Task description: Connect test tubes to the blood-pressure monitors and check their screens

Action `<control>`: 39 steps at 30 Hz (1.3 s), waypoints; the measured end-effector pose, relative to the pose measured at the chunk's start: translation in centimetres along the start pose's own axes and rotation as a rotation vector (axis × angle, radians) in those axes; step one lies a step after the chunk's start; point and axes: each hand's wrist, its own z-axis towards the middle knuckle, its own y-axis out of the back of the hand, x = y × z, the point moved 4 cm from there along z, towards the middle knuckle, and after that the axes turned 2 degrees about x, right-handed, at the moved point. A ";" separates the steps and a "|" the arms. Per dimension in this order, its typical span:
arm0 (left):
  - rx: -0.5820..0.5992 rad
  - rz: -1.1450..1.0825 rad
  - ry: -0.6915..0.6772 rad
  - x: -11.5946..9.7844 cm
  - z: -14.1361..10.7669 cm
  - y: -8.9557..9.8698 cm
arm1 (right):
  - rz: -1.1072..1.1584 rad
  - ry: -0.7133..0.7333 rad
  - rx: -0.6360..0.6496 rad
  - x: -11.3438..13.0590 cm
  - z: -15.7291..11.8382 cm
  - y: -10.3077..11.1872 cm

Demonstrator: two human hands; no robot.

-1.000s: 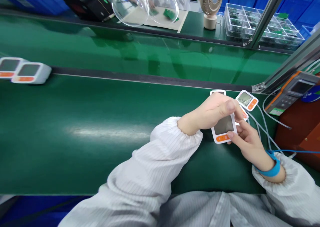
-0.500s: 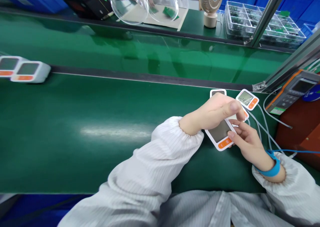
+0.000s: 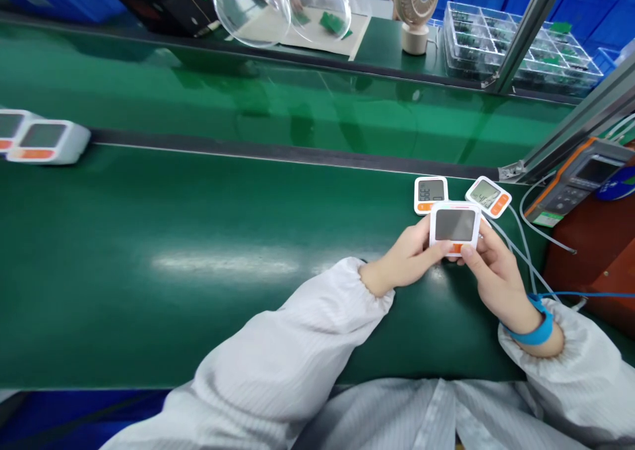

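Between both hands is a white monitor with a blank grey screen and orange buttons, its screen facing me. My left hand grips its left side, thumb on the orange button strip. On the other side my right hand, with a blue band at the wrist, holds the right edge, thumb by the lower right button. Just behind lies a similar monitor showing digits. To its right rests another lit monitor, tilted, with pale tubes running near it. Part of a further white device is hidden behind the held one.
Two more white monitors stand at the far left. A handheld meter with orange edges leans on a reddish-brown box at right. Beyond the ledge are a small fan, a clear compartment tray and another person's hands.
My left hand has come down from above the monitor to its left side. The monitor has turned upright and risen slightly, uncovering the lit one behind.
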 end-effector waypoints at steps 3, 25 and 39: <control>0.076 -0.148 0.049 0.4 -0.7 -0.7 | -0.044 -0.007 0.027 -0.2 -0.1 0.2; 0.178 -0.393 0.180 -0.2 -0.6 -0.6 | -0.554 0.016 0.040 -0.2 -0.2 1.2; 0.164 -0.422 0.245 0.2 -0.7 -0.7 | -0.533 -0.057 0.065 -0.6 0.0 1.2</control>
